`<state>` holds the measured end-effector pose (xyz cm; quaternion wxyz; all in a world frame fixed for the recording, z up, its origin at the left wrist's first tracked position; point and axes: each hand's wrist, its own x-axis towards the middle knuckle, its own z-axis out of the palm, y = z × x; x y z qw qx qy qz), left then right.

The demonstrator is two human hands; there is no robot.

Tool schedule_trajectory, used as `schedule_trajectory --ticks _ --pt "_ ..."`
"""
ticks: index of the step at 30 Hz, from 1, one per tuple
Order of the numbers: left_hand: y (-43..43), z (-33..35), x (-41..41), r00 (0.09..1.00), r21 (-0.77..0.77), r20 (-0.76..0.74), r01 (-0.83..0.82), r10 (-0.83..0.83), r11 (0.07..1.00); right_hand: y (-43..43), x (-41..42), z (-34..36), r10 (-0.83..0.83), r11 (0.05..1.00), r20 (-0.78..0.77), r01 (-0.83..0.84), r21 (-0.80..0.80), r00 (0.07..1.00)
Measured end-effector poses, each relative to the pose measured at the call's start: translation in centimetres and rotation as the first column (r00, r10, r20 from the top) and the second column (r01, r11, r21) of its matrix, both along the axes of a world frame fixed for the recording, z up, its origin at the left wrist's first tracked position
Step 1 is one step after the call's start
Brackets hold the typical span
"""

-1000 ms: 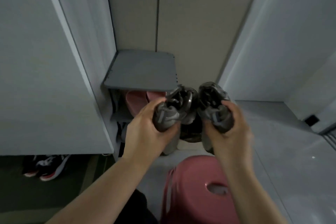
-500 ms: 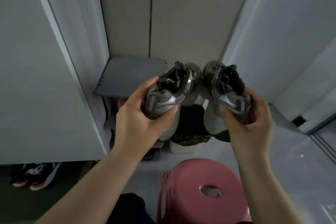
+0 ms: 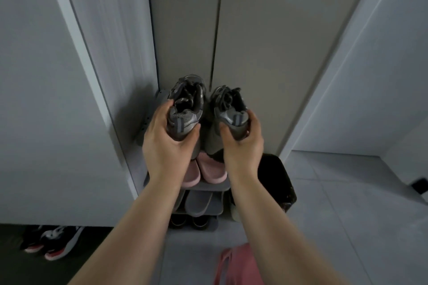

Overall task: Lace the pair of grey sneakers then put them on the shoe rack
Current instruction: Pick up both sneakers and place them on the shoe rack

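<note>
Head view, looking down at the shoe rack (image 3: 208,186), a narrow grey tower of shelves standing against the tall cabinet doors (image 3: 254,41). Both arms are stretched out over it. The left hand (image 3: 162,143) grips the first grey sneaker (image 3: 185,109) by the heel, thumb on the inner side and fingers curled round the outer side. The right hand (image 3: 243,146) does the same with the second grey sneaker (image 3: 229,109), thumb pressed on the heel counter and fingers wrapped round the far side. Both hands are clamped firmly on the shoes.

The pair sits side by side, toes pointing at the cabinet doors and heels toward the camera, right over the rack's top shelf. Dark laces show bunched in each opening. (Whether the soles touch that shelf I cannot tell, since the hands cover them.)

One shelf down on the rack lies a pair of pink slippers (image 3: 208,171), partly under the wrists. Below those are grey slippers (image 3: 199,201), and on the lowest level dark shoes (image 3: 190,221). Just right of the rack stands a black bin (image 3: 275,183). In front of the rack, at the bottom edge, is a pink stool (image 3: 238,266). Well to the left of the rack, in a dark recess under a panel, sit black-and-red trainers (image 3: 53,242).
</note>
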<state>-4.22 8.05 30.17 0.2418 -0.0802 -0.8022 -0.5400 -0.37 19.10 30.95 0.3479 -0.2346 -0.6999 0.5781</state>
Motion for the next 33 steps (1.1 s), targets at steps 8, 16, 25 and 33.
schedule_trajectory --ticks 8,16,25,33 --pt "1.0 -1.6 -6.0 1.0 -0.004 -0.013 0.001 -0.001 1.0 0.2 -6.0 -1.9 0.04 0.999 0.061 -0.042 0.033 0.997" --pt "-0.3 -3.0 -8.9 0.997 0.043 0.043 0.055 -0.056 0.998 -0.3 -5.7 -3.0 0.059 0.922 0.228 -0.141 0.362 0.972" --pt "-0.3 -2.1 -8.6 0.995 -0.171 0.074 0.083 -0.071 0.982 -1.1 -6.4 -2.4 0.099 0.922 0.236 -0.178 0.344 0.967" --pt "-0.7 -1.4 -8.0 0.987 -0.316 0.152 0.107 -0.061 0.943 0.7 -5.7 -1.8 0.209 0.865 0.385 -0.353 0.355 0.899"
